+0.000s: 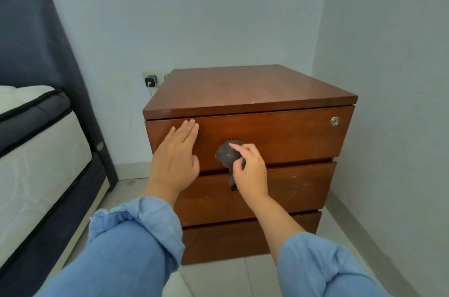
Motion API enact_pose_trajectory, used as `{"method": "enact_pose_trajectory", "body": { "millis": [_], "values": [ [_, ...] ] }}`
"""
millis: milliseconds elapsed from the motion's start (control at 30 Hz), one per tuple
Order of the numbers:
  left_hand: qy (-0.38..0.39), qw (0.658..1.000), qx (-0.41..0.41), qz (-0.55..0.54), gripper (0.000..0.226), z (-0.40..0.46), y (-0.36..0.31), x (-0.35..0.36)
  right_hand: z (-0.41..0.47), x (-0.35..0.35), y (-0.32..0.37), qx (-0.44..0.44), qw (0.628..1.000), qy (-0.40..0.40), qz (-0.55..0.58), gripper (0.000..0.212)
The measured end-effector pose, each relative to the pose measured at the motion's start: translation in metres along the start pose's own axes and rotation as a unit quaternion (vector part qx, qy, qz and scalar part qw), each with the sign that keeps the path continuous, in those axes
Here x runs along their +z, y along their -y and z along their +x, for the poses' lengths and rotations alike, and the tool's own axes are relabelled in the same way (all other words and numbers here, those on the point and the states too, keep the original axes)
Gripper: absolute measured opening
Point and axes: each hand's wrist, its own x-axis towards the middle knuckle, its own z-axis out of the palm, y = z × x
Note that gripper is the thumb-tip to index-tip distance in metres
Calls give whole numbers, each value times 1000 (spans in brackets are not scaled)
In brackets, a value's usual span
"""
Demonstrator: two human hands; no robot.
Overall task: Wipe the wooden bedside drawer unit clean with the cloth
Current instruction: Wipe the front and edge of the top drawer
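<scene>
The right hand (250, 170) was closed around a crumpled dark grey cloth (228, 152), pressing the wad against the top drawer front (291, 136) of the glossy reddish-brown wooden bedside drawer unit (247, 88). A tail of the cloth hung below the hand, across the gap above the middle drawer (298, 187). The left hand (176, 158) lay open and flat, fingers together, on the same drawer front just to the left of the cloth hand, apparently bracing the unit.

Pale specks dotted the middle drawer front to the right of the cloth hand, so that panel probably had not been wiped. The small silver round lock (334, 121) sat well to the right of and above the cloth hand.

Several things could have gone wrong from there. The bunched cloth touched little wood at a time, so streaks could easily have been missed. Its hanging tail might have caught in the drawer gap. A hard sideways stroke could have snagged on the lock, and pressure without the bracing hand might have shifted the unit on the pale tiled floor (345, 231).
</scene>
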Motion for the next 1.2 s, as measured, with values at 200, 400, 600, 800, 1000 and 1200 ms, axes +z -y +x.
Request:
{"method": "enact_pose_trajectory", "body": {
  "millis": [200, 400, 600, 800, 1000, 1200],
  "values": [
    [15, 998, -61, -2, 67, -26, 23, 2, 43, -7, 38, -32, 989, -132, 50, 37],
    [27, 999, -43, 11, 70, -27, 41, 7, 18, 40, 33, -76, 992, -98, -8, 44],
    [28, 999, -34, -5, 72, -27, 44, 18, -11, 64, 11, -97, 988, 38, -115, 46],
    [60, 997, -41, -17, 67, -30, 39, 4, -16, 57, 6, 7, 963, 217, -162, 47],
    [100, 988, -112, -34, 65, -59, 48, 0, 12, 21, 69, -137, 988, -51, -49, 40],
    [112, 991, -76, -17, 76, -66, 57, 28, 33, 59, 71, -184, 958, 15, -218, 70]
  ]
}}
